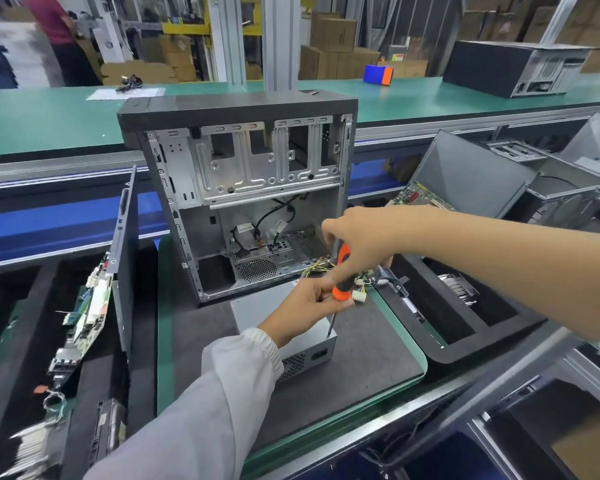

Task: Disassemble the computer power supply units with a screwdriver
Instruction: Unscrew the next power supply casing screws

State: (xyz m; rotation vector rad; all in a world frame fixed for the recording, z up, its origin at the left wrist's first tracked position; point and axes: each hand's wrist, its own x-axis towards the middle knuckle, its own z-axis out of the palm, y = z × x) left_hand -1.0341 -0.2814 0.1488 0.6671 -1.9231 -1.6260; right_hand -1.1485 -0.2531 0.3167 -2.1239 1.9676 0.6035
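1. The PSU [312, 351], a grey metal box with a vent grille and a socket on its near face, lies on the dark mat [371, 351] towards the mat's near edge, just in front of the open case.
2. The left hand [309, 303], in a white sleeve, reaches in from the near side over the PSU's top; its fingers are curled round the lower part of the screwdriver [338, 282], by the orange-and-black handle's bottom end.
3. The right hand [357, 240] comes in from the right and grips the handle's upper part. The shaft points down, its tip at the PSU's near right top corner.
4. A bundle of wires [355, 289] with white plugs lies just behind the hands, between the PSU and the case, partly hidden by them.
5. The case [236, 188] stands upright at the mat's far edge, side open, showing bare drive bays above and loose black cables and a round grille below.
6. Left of the mat, a dark panel [125, 258] stands on edge; beside it a tray holds circuit boards [87, 317] and metal parts.
7. Right of the mat, a black tray [471, 323] holds a finned metal part; further right a panel [465, 174] leans on another opened case, with a green board [420, 197] by it.
8. Beyond runs a green belt [49, 116] carrying a blue-and-orange box [378, 73], a second case [513, 67] and a cable bundle.
9. Cartons and a person stand in the background.
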